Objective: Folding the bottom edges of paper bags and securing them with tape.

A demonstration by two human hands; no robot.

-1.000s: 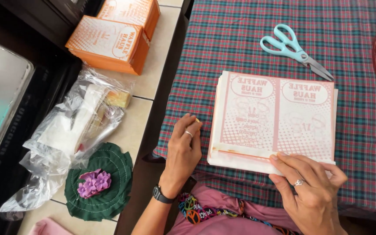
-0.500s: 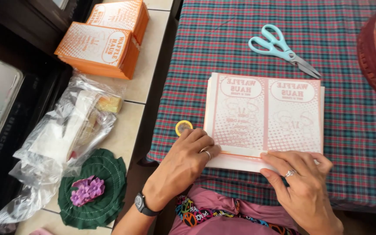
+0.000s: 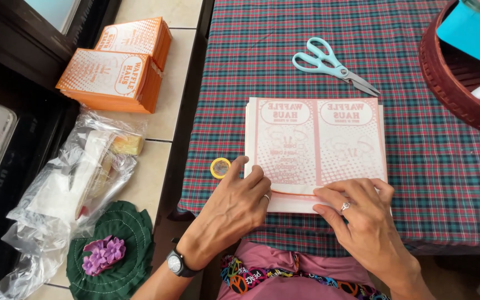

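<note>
Both hands, left (image 3: 239, 206) and right (image 3: 362, 214), pressed flat and open on the paper stack's (image 3: 318, 150) near edge; a careless push could have fanned the loose sheets.

Two hands are showing: the left hand (image 3: 234, 208) and the right hand (image 3: 365, 222), each wearing one ring. One stack of pink printed sheets (image 3: 318, 147) is lying on the plaid tablecloth (image 3: 418, 183), alongside one pair of scissors (image 3: 331, 65) and one small yellow tape roll (image 3: 220, 167). Two orange printed stacks (image 3: 119, 66) are sitting on the tiled floor. One wristwatch (image 3: 179, 264) is showing.
</note>
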